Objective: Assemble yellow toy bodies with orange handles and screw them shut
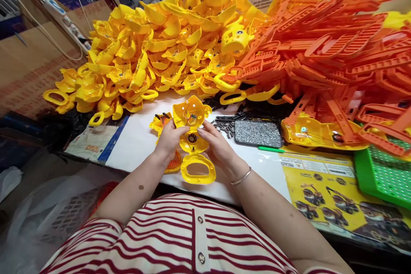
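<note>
Between my two hands is a yellow plastic toy shell half [192, 113], its hollow inside facing me. Thin wires, a small circuit board and a round black part show inside it, and a loop handle [198, 170] forms its near end. My left hand [170, 140] grips the shell's left edge, thumb on the inside. On the opposite edge, my right hand [217, 142] closes with its thumb near the middle. Beside my left hand lies another yellow shell piece [156, 123] with dark parts on top; an orange ribbed part [174, 163] shows below that hand.
Yellow shells [167, 38] are heaped at the back, with orange plastic parts [321, 47] piled to the right. Small black pieces [228, 125] lie by a tray of tiny screws [257, 132] and a green pen [270, 149]. A green basket [362, 175] stands at the right edge.
</note>
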`<state>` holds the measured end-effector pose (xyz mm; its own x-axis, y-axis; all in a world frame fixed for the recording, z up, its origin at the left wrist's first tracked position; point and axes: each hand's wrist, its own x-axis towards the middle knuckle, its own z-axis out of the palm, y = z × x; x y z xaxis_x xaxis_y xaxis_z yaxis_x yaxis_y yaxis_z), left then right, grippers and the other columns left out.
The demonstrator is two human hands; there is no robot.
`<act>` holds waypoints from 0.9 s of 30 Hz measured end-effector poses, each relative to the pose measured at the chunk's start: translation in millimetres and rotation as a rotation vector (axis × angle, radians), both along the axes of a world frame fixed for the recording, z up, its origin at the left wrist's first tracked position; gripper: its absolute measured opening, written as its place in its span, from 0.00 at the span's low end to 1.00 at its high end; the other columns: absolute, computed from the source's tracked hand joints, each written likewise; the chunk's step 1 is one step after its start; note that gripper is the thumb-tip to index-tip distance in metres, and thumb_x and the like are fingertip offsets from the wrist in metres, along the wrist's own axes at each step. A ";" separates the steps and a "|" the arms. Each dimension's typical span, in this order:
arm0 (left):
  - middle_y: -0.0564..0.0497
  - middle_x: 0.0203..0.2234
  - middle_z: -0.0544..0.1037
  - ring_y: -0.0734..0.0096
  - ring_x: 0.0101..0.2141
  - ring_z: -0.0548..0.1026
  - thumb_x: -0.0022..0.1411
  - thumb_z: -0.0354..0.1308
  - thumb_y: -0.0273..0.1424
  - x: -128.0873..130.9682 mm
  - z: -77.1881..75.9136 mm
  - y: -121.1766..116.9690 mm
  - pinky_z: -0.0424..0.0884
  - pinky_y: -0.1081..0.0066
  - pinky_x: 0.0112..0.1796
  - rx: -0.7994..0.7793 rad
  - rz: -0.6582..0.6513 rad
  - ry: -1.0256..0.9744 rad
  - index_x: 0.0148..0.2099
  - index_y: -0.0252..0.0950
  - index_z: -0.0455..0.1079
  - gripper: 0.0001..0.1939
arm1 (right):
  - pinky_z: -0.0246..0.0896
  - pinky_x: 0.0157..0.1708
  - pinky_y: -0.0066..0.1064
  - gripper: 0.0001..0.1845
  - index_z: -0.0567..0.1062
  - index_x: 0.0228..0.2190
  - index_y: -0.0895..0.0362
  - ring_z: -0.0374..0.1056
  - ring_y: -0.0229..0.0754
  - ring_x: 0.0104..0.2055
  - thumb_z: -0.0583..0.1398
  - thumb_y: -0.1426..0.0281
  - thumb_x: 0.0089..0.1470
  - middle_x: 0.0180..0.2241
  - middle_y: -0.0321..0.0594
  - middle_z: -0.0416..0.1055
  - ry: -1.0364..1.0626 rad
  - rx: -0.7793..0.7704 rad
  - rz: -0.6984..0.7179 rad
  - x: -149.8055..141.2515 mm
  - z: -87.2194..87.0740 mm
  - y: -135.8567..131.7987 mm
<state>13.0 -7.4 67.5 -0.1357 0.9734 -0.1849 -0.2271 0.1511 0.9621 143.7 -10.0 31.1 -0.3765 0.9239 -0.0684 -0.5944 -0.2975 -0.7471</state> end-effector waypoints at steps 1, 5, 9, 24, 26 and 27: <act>0.49 0.33 0.82 0.58 0.39 0.79 0.36 0.70 0.29 -0.1 -0.9 1.2 0.72 0.66 0.41 0.014 0.004 -0.004 0.38 0.34 0.73 0.22 | 0.71 0.35 0.30 0.29 0.73 0.49 0.47 0.75 0.43 0.43 0.69 0.62 0.44 0.49 0.34 0.77 0.003 0.012 0.024 0.5 -0.4 -0.5; 0.50 0.34 0.83 0.64 0.35 0.79 0.40 0.70 0.30 -4.8 -5.8 4.4 0.72 0.69 0.39 0.005 -0.076 -0.021 0.40 0.34 0.75 0.21 | 0.71 0.35 0.31 0.31 0.71 0.52 0.44 0.76 0.42 0.41 0.68 0.60 0.45 0.49 0.33 0.77 0.026 0.037 0.053 1.4 -3.7 -0.1; 0.48 0.37 0.83 0.66 0.33 0.79 0.45 0.71 0.34 -11.5 -6.6 3.6 0.73 0.72 0.34 -0.057 -0.134 -0.025 0.43 0.35 0.76 0.21 | 0.71 0.36 0.33 0.28 0.72 0.51 0.48 0.76 0.43 0.39 0.67 0.60 0.46 0.44 0.35 0.79 0.058 0.025 0.008 -0.6 -5.8 1.5; 0.46 0.44 0.80 0.63 0.41 0.79 0.41 0.72 0.28 -16.7 -2.0 -7.8 0.74 0.74 0.36 -0.042 -0.249 -0.084 0.50 0.36 0.72 0.30 | 0.71 0.43 0.40 0.24 0.73 0.45 0.51 0.77 0.46 0.42 0.68 0.64 0.44 0.40 0.35 0.80 0.070 -0.024 -0.143 -2.6 -4.5 4.2; 0.45 0.45 0.79 0.64 0.42 0.78 0.43 0.72 0.28 -17.0 -3.4 -7.2 0.74 0.74 0.35 -0.046 -0.246 -0.070 0.51 0.35 0.72 0.29 | 0.71 0.43 0.39 0.23 0.74 0.44 0.51 0.77 0.46 0.42 0.68 0.64 0.44 0.40 0.35 0.80 0.079 -0.024 -0.136 -2.2 -4.8 3.6; 0.45 0.46 0.79 0.64 0.42 0.78 0.45 0.71 0.30 -17.9 -4.3 -6.8 0.75 0.74 0.34 -0.042 -0.245 -0.064 0.52 0.36 0.72 0.29 | 0.71 0.42 0.37 0.21 0.75 0.43 0.52 0.77 0.46 0.41 0.68 0.64 0.44 0.39 0.36 0.80 0.085 -0.030 -0.122 -1.7 -5.2 3.7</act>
<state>-5.0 -14.2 63.2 0.1168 0.9670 -0.2265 -0.2389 0.2487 0.9387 142.0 -6.3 25.9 -0.2673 0.9611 -0.0692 -0.6883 -0.2407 -0.6843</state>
